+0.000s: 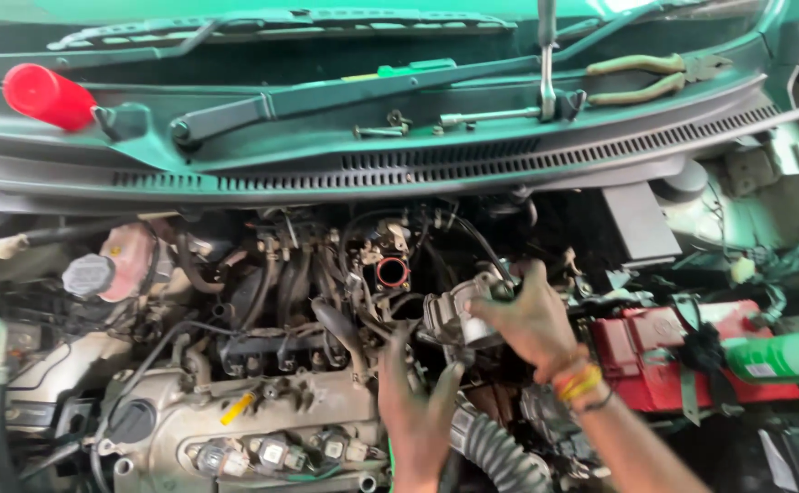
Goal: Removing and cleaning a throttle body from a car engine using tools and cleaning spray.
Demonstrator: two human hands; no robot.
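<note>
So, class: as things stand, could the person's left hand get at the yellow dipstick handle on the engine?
Probably yes. The left hand is low beside the engine, and the yellow dipstick handle stands exposed on top of the valve cover, with only low fittings between them. The right hand grips the metal part, clear of that path.

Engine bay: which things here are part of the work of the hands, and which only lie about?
In hand:
- right hand grips the grey metal throttle body
- left hand below it, beside the ribbed black air hose
- round intake port with red ring

Lying about:
- pliers
- ratchet wrench
- loose bolts
- red cap
- red battery
</note>
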